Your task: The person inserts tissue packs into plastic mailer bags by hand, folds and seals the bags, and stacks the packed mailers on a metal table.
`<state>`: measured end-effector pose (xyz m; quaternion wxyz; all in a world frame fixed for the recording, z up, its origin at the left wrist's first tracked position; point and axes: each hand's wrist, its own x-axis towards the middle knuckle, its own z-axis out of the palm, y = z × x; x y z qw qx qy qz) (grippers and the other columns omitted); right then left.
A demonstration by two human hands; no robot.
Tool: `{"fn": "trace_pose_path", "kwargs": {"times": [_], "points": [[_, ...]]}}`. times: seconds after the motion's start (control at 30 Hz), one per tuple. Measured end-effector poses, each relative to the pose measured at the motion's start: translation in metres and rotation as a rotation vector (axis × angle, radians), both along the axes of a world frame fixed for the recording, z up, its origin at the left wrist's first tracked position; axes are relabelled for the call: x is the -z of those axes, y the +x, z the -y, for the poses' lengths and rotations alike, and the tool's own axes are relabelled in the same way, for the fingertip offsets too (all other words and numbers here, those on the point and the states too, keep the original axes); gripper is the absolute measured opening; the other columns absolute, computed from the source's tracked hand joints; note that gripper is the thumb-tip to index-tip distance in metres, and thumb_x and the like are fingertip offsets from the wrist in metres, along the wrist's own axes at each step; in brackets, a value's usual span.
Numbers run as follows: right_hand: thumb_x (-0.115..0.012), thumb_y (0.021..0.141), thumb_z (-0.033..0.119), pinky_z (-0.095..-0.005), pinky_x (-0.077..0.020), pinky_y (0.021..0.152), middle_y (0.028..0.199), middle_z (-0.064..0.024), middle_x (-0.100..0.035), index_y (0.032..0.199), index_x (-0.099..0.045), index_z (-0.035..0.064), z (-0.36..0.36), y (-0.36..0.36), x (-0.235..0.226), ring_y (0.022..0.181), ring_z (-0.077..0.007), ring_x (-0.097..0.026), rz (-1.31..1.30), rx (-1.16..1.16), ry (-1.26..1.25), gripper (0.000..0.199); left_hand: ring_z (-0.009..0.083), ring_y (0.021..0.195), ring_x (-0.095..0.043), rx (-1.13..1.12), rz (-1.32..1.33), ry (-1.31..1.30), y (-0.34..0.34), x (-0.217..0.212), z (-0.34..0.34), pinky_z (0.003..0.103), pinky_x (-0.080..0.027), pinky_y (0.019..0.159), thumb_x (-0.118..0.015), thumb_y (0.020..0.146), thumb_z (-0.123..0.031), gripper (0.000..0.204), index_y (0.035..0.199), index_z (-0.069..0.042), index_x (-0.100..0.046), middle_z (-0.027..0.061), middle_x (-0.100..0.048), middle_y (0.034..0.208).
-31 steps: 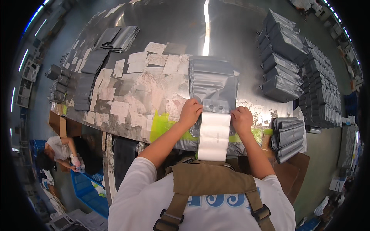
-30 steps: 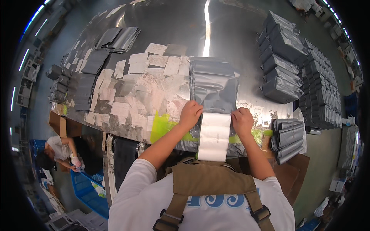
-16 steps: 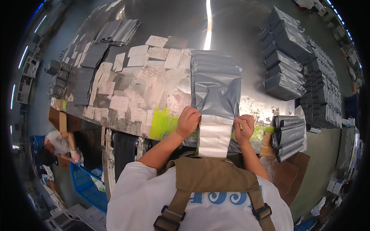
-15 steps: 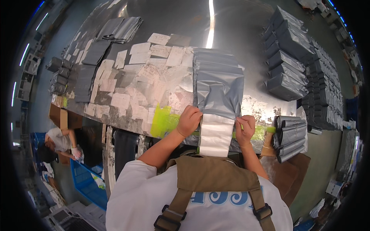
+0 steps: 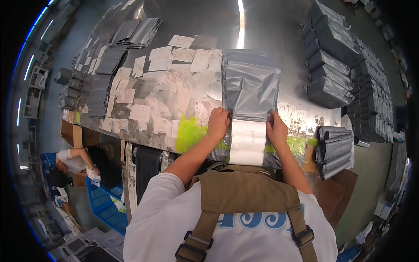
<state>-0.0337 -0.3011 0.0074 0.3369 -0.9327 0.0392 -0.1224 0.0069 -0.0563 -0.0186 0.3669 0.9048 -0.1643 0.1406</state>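
A grey plastic mailing bag [image 5: 252, 92] lies on top of a pile of similar bags on the metal table, straight in front of me. My left hand [image 5: 219, 123] is closed at the near left corner of this bag, fingers pinched on its edge. At the opposite corner, my right hand [image 5: 276, 128] grips the right edge between thumb and fingers. Between my hands, a white creased strip [image 5: 247, 142] runs from the bag's near edge down toward my body. Whether the strip is part of the bag, I cannot tell.
Folded grey bags [image 5: 136, 32] and a darker row of bags [image 5: 101, 89] lie on the left. Bundled bags [image 5: 329, 78] stand at the right, with rolled bags [image 5: 334, 150] at the near right edge. A co-worker [image 5: 76, 161] is beside a blue crate [image 5: 104, 205] at the left.
Both hands have moved a little away from me, pushing the bag's near edge forward. The top bag now lies farther over the pile, covering the stepped edges seen before.
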Motion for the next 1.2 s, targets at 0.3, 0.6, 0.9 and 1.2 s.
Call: {"fn": "trace_pose_path", "kwargs": {"times": [0.3, 0.6, 0.9, 1.2], "points": [[-0.065, 0.078, 0.013, -0.0429, -0.0498, 0.063, 0.080, -0.0152, -0.065, 0.084, -0.067, 0.0079, 0.006, -0.069, -0.011, 0.071, -0.0361, -0.063, -0.195, -0.178, -0.104, 0.008, 0.0361, 0.078, -0.055, 0.209, -0.163, 0.045, -0.067, -0.011, -0.026, 0.045, -0.046, 0.068, -0.061, 0.075, -0.008, 0.006, 0.075, -0.003, -0.059, 0.0142, -0.056, 0.077], [-0.070, 0.075, 0.016, -0.0413, -0.0485, 0.060, 0.068, -0.0152, -0.064, 0.077, -0.066, 0.0041, 0.025, -0.068, -0.026, 0.063, -0.0336, -0.062, -0.392, -0.430, -0.056, 0.012, 0.0366, 0.073, -0.058, 0.476, -0.432, 0.029, -0.064, -0.017, -0.033, 0.045, -0.046, 0.064, -0.060, 0.078, -0.007, 0.008, 0.072, -0.002, -0.059, 0.0158, -0.058, 0.077], [-0.068, 0.079, 0.008, -0.0404, -0.0496, 0.067, 0.087, -0.0121, -0.063, 0.095, -0.064, 0.0040, -0.005, -0.031, -0.059, 0.080, -0.0313, -0.062, 0.132, -0.168, -0.043, 0.017, 0.0359, 0.078, -0.062, -0.029, -0.582, -0.213, -0.028, -0.024, -0.008, 0.044, -0.048, 0.067, -0.066, 0.078, -0.019, 0.019, 0.084, -0.001, -0.063, 0.0171, -0.063, 0.081], [-0.062, 0.086, 0.031, -0.0537, -0.0442, 0.067, 0.088, -0.0271, -0.063, 0.095, -0.064, -0.0031, -0.032, -0.023, -0.006, 0.079, -0.0461, -0.058, -0.074, -0.379, -0.467, 0.036, 0.0401, 0.085, -0.062, -0.092, -0.493, -0.172, -0.031, 0.012, 0.039, 0.050, -0.049, 0.072, -0.058, 0.074, -0.016, 0.016, 0.081, -0.004, -0.065, 0.0197, -0.065, 0.086]]}}
